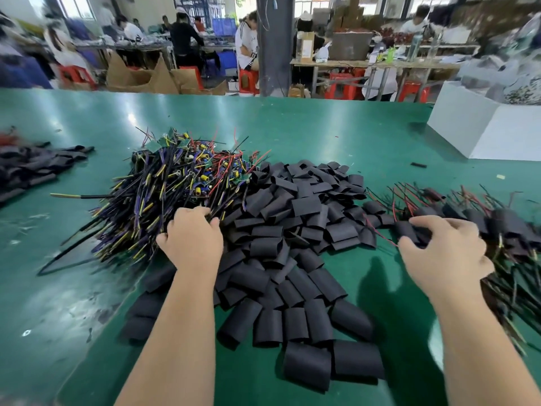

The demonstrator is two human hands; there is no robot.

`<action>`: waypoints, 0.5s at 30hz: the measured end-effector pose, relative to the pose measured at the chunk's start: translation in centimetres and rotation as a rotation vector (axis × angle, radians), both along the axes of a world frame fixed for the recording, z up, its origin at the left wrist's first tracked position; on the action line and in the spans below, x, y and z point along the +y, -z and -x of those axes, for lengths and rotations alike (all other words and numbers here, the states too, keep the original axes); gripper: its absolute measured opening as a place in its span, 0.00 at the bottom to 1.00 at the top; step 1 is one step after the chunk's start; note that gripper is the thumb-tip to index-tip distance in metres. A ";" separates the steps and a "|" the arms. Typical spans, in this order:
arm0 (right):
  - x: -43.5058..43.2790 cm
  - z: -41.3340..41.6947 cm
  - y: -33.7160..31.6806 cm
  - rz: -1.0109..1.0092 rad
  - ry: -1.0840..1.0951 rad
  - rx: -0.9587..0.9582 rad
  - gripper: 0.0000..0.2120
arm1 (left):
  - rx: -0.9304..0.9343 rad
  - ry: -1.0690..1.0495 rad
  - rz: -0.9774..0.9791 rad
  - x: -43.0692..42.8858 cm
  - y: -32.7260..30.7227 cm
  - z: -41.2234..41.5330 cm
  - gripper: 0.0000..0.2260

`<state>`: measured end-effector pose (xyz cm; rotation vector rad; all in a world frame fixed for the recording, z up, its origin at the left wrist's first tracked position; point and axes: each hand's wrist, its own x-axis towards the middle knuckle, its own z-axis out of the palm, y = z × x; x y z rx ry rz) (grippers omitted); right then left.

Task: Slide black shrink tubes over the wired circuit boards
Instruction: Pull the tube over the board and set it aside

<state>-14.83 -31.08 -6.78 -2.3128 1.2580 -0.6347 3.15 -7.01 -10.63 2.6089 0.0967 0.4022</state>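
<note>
Shrink tubes (292, 259), black and flattened, lie heaped on the green desk (322, 127) between the two forearms. Just beyond, the left hand (191, 235) curls its fingers into the wire ends of the wired circuit boards (181, 177), which are piled left of the tubes. The right hand (442, 253) pinches a sleeved board (408, 230) between thumb and fingers, beside a heap of tube-covered boards (503, 221). Farther right stands a white box (483, 127).
</note>
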 end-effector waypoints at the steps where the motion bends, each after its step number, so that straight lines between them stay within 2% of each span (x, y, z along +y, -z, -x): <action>1: 0.3 -0.1 0.0 -0.002 -0.032 0.008 0.16 | -0.002 -0.005 0.038 0.2 -0.1 -0.3 0.14; 3: 0.9 -0.3 0.3 -0.019 -0.092 0.027 0.15 | 0.008 -0.020 0.104 0.6 -0.1 -1.0 0.14; 7: 1.5 -0.3 0.3 -0.049 -0.145 -0.021 0.12 | -0.005 -0.063 0.099 0.8 -0.1 -1.5 0.09; 12: 2.1 -0.3 -0.1 -0.050 -0.197 -0.111 0.09 | -0.047 -0.027 0.200 0.7 -0.5 -1.4 0.10; 15: 2.3 -0.3 -0.2 -0.061 -0.226 -0.140 0.09 | -0.032 0.009 0.105 0.8 -0.6 -1.1 0.11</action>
